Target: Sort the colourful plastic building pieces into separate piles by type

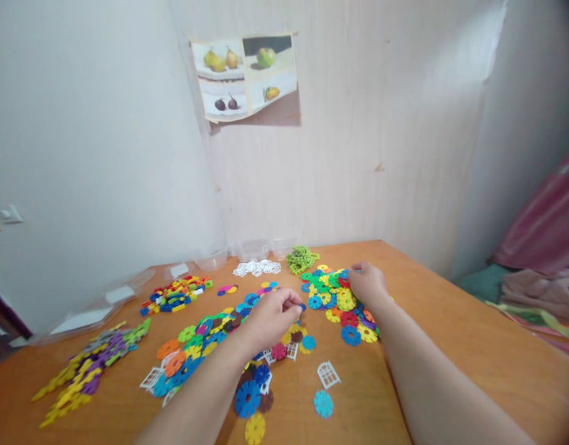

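My left hand [275, 316] is over the middle pile of flat, notched plastic discs [214, 337], its thumb and fingers curled together in a pinch. A bit of dark blue shows at its fingertips; I cannot tell whether it is held or lies behind. My right hand [368, 283] reaches to the far edge of the right pile of notched discs [333, 298], fingers bent down at a red and a blue disc. What its fingertips hold, if anything, is hidden. Between my forearms lie a white window-shaped piece [328, 374] and a light blue disc [324, 403].
At the left are yellow, purple and grey interlocking pieces [92, 368] and a heap of coloured blocks [175, 295]. Farther back lie white pieces [257, 267] and green pieces [301, 259]. Clear plastic containers [254, 249] stand along the wall. Cloth [539, 290] lies beyond the right edge.
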A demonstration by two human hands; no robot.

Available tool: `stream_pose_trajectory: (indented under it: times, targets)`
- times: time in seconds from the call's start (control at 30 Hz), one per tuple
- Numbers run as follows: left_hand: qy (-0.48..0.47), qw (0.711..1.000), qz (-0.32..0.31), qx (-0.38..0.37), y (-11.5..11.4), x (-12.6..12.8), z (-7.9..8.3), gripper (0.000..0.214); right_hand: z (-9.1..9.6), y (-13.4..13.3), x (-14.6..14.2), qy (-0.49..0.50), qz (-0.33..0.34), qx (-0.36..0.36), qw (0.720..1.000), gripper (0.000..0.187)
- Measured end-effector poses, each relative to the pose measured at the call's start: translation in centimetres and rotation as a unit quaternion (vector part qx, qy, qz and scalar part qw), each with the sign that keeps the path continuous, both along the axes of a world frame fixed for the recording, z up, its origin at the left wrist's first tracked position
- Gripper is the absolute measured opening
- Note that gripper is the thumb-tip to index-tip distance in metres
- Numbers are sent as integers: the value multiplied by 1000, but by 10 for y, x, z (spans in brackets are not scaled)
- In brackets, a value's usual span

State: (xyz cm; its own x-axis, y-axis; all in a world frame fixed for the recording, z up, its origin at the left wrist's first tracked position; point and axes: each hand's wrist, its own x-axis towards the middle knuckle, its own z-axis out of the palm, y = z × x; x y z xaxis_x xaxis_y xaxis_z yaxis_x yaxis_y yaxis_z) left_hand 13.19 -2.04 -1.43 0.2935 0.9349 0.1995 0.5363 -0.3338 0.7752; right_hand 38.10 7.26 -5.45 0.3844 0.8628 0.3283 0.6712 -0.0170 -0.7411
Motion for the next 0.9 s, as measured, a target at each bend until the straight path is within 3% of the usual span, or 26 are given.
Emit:
stream_pose_trajectory:
  times: [0.13,0.27,0.6,0.9]
  targets:
    - [50,997,-45,-26,-20,4,0,17,2,-2,-4,2,-5,3,1000,38]
    - [103,991,-88,-8,-38,12,-4,19,7,-8,-14,-1,24,0,1000,32]
    - [286,950,-78,98,-45,27,-22,36,16,-22,-36,-54,118,15,991,29]
    - [327,941,-88,-10,-43,34,-6,27,10,-26,-44,-50,146,35,987,29]
